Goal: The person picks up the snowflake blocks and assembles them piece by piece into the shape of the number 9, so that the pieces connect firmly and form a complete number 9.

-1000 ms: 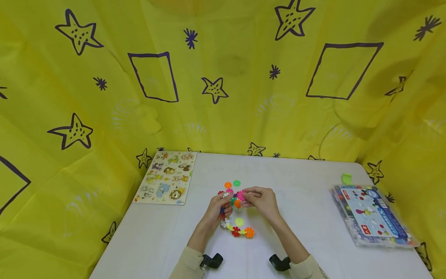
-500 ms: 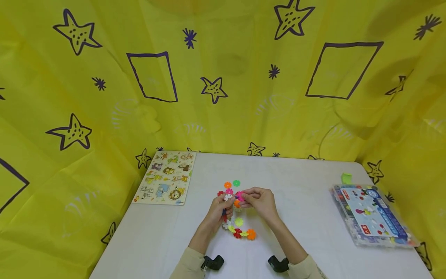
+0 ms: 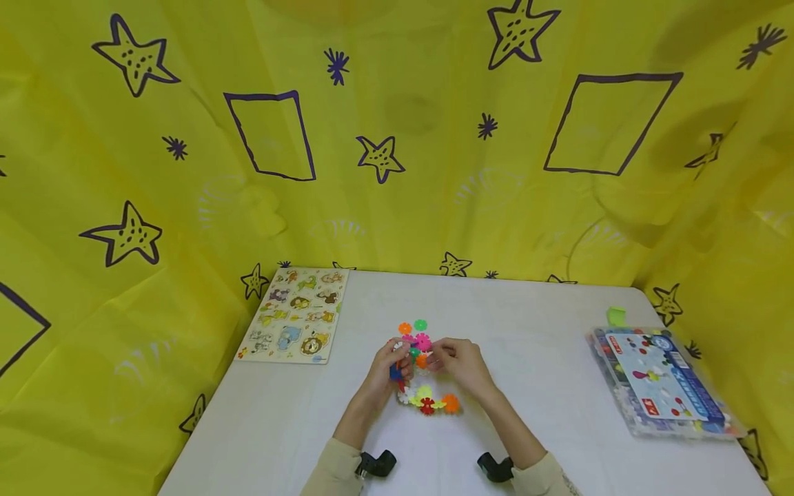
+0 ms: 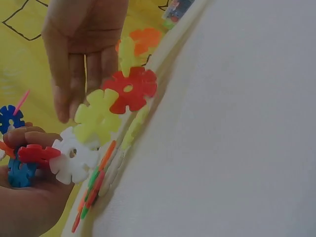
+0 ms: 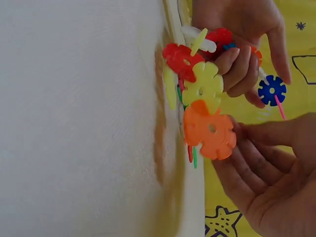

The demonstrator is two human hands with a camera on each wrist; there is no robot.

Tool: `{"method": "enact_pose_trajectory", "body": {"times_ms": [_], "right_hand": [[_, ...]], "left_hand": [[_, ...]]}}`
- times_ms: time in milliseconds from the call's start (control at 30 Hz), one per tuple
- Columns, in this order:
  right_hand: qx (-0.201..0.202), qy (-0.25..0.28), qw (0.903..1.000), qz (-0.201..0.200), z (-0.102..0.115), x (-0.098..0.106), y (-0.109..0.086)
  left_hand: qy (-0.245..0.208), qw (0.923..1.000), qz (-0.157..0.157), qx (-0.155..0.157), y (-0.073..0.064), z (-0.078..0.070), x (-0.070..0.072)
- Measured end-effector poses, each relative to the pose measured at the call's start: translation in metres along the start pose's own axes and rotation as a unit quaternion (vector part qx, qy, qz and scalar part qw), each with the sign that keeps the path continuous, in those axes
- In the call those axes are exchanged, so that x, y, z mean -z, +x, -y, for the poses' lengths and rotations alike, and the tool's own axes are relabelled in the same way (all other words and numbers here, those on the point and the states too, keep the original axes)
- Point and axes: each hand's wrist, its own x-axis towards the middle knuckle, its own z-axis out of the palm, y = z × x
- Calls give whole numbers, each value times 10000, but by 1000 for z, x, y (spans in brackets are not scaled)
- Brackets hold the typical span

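White table (image 3: 527,344) before a yellow star-print curtain (image 3: 428,220).
Lower centre, the left hand (image 3: 381,368) grips a multicoloured plastic flower-disc chain (image 3: 427,406); the right hand (image 3: 464,365) hangs loose beside it. Right: clear plastic box (image 3: 676,432), label (image 3: 664,377) illegible.

Plastic box (image 3: 628,412), blue printed label (image 3: 666,377) on top, lettering too small to read

- Left hand (image 3: 377,375) gripping a chain of multicoloured, flower-shaped plastic discs (image 3: 426,406)
- Right hand (image 3: 464,364) just beside a bright pink, flower-shaped disc (image 3: 422,342)
- Small orange disc (image 3: 405,328) and green disc (image 3: 420,324) beyond them on the white tabletop (image 3: 527,324)
- Flat, cream-coloured board with animal pictures (image 3: 290,318), far left
- Clear plastic box with a blue-and-white label (image 3: 668,382), right
- Yellow cloth backdrop with dark-outlined starfish (image 3: 422,213)
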Motion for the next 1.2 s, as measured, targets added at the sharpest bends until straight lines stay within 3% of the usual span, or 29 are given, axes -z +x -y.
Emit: {"method": "enact_pose_trajectory", "body": {"times_ms": [133, 200, 333, 433, 567, 733, 967, 1200], "right_hand": [[162, -1335, 9898, 481, -3, -4, -4], [266, -1713, 9821, 735, -6, -6, -6], [387, -2252, 9688, 958, -8, -10, -8], [391, -2364, 9662, 954, -7, -12, -10], [365, -2323, 9672, 962, -6, -11, -11], [273, -1974, 9760, 875, -7, -8, -10], [595, -1272, 9900, -100, -1, 0, -5], [922, -490, 9913, -802, 8, 4, -4]], "left_hand": [[53, 9999, -32, -103, -1, -2, 0], [176, 9997, -58, -126, -2, -2, 1], [430, 9988, -189, -117, -2, -1, 2], [610, 9976, -304, -73, -1, -1, 2], [621, 9973, -388, 29, 0, -1, 1], [300, 9993, -236, 8, -1, -2, 0], [172, 9997, -85, 150, -2, 0, 1], [-143, 9994, -215, 238, -1, 0, 0]]}}
